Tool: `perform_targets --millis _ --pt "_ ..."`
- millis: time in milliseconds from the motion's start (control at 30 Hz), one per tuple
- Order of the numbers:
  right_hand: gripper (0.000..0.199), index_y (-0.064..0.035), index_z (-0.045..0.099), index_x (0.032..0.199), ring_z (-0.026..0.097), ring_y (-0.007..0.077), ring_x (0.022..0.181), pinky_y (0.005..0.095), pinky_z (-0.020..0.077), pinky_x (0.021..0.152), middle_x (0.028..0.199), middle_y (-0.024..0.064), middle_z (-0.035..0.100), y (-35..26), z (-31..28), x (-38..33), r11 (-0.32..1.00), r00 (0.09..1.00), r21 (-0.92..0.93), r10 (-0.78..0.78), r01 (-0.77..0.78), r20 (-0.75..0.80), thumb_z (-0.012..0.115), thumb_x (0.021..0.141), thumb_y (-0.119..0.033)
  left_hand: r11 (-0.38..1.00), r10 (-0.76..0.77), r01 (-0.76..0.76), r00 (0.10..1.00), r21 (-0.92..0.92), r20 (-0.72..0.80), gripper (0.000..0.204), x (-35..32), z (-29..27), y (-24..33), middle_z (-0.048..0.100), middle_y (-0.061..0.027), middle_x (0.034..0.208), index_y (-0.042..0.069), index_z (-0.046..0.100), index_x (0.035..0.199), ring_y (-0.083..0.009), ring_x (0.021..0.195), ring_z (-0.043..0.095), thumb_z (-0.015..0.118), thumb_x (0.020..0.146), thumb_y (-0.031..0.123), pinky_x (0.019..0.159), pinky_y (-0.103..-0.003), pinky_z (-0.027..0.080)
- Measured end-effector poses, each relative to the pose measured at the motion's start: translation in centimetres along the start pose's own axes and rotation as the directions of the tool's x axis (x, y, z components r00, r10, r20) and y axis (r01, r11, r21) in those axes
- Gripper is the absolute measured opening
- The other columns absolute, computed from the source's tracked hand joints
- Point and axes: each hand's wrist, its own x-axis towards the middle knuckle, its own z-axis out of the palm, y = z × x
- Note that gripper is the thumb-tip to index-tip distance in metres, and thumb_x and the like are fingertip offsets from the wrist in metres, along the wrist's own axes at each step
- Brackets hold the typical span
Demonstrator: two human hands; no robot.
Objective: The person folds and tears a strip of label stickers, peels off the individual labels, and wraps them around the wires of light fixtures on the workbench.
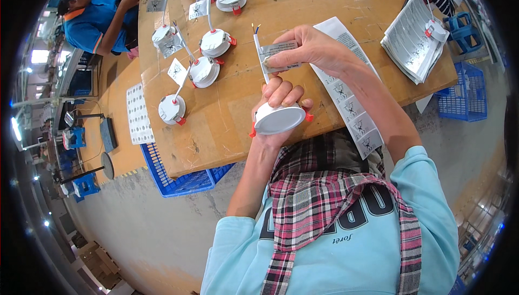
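Observation:
A round white downlight (279, 120) with red spring clips is gripped in my left hand (281, 94), its flat face tilted toward me. From it a white cable (258, 44) rises, with bare coloured wire ends at the top. My right hand (313, 52) pinches a silver label (285, 57) against that cable, thumb on its front. Beneath my right forearm lies a long strip of labels (346, 98), hanging over the table's near edge. To the left stand several similar downlights (205, 71), their cables upright and tagged with labels.
The brown table (227, 127) has a stack of label sheets (413, 41) at right, with a white part on it. Blue crates (462, 92) sit at right and under the left edge. A white perforated sheet (139, 114) is at left. A person in blue (97, 19) works at far left.

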Motion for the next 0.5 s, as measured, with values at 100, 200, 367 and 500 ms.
perform_targets --millis 100,200,367,500 --pt "0.024 0.0005 0.070 0.091 0.061 0.0073 0.075 0.0198 0.0449 0.073 0.080 0.0043 0.068 -0.1 -0.7 -0.5 1.000 0.999 -0.001 -0.006 0.006 0.046 0.072 0.080 -0.021 1.000 0.010 -0.010 1.000 0.007 0.011 0.025 -0.2 0.2 -0.3 0.047 0.0085 0.063 0.021 0.048 0.071 -0.0104 0.074 0.043 0.042 0.095 0.021 0.085 -0.037 0.034" --pt "0.026 0.0007 0.069 0.096 0.060 0.0064 0.079 0.0188 0.0453 0.073 0.085 0.0037 0.068 -0.2 -0.5 -1.3 0.993 1.000 0.115 0.017 -0.017 0.006 0.070 0.083 -0.021 0.997 -0.002 0.004 1.000 -0.081 0.027 0.024 0.4 0.5 -0.4 0.048 0.0084 0.063 0.021 0.048 0.071 -0.0106 0.074 0.044 0.043 0.094 0.021 0.084 -0.037 0.034" --pt "0.030 0.0011 0.066 0.107 0.061 0.0066 0.085 0.0201 0.0484 0.076 0.094 0.0035 0.068 -0.1 -1.2 -2.0 0.989 0.987 0.141 -0.012 0.034 -0.160 0.067 0.087 -0.021 0.995 -0.013 0.022 0.996 -0.093 0.088 0.020 1.1 1.2 -0.3 0.048 0.0083 0.065 0.021 0.048 0.072 -0.0111 0.075 0.044 0.046 0.092 0.022 0.083 -0.036 0.035" --pt "0.030 0.0013 0.065 0.112 0.062 0.0086 0.088 0.0221 0.0495 0.079 0.098 0.0046 0.067 -0.7 -1.2 -2.4 0.997 0.995 0.072 -0.008 0.015 -0.095 0.064 0.089 -0.019 0.993 -0.048 0.044 0.998 0.110 0.032 0.019 1.4 1.4 -1.2 0.047 0.0073 0.066 0.020 0.049 0.074 -0.0113 0.076 0.044 0.046 0.093 0.022 0.082 -0.037 0.036"
